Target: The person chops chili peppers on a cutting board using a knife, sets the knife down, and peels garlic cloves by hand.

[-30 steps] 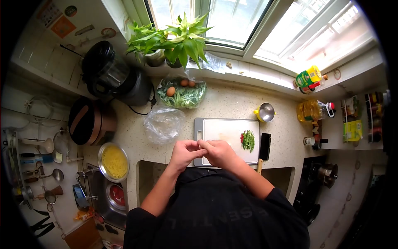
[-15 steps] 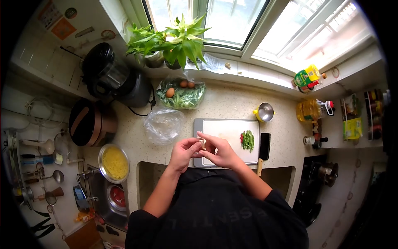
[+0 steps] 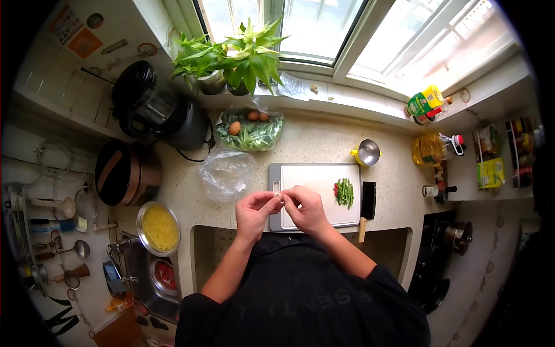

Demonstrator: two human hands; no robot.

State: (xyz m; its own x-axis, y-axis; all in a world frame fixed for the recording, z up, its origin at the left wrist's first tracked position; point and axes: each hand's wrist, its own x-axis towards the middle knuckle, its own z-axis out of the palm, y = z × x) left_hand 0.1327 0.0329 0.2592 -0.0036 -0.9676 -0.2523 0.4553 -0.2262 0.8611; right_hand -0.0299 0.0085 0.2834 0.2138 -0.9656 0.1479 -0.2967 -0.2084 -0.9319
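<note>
Above the left edge of the cutting board [image 3: 318, 214], both of my hands meet at the fingertips. Between them is a small pale piece, apparently a garlic clove [image 3: 278, 195], mostly covered by the fingers. My left hand [image 3: 253, 215] pinches it with thumb and forefinger. From the other side, my right hand [image 3: 305, 211] is closed on it too. Chopped green pieces [image 3: 345, 192] with a little red lie on the board's right half. A cleaver [image 3: 368, 202] with a wooden handle rests just beyond the board's right edge.
Behind the board stands a metal cup [image 3: 368, 152]. A crumpled plastic bag [image 3: 227, 175] and a bag of greens [image 3: 254, 132] with eggs on top lie to the left. A bowl of yellow shreds [image 3: 158, 229] sits beside the sink [image 3: 141, 272]. An oil bottle [image 3: 430, 149] is at right.
My right hand has turned inward, and its fingers have drawn together around the small pale piece. The left hand has barely shifted. The whole view has moved slightly.
</note>
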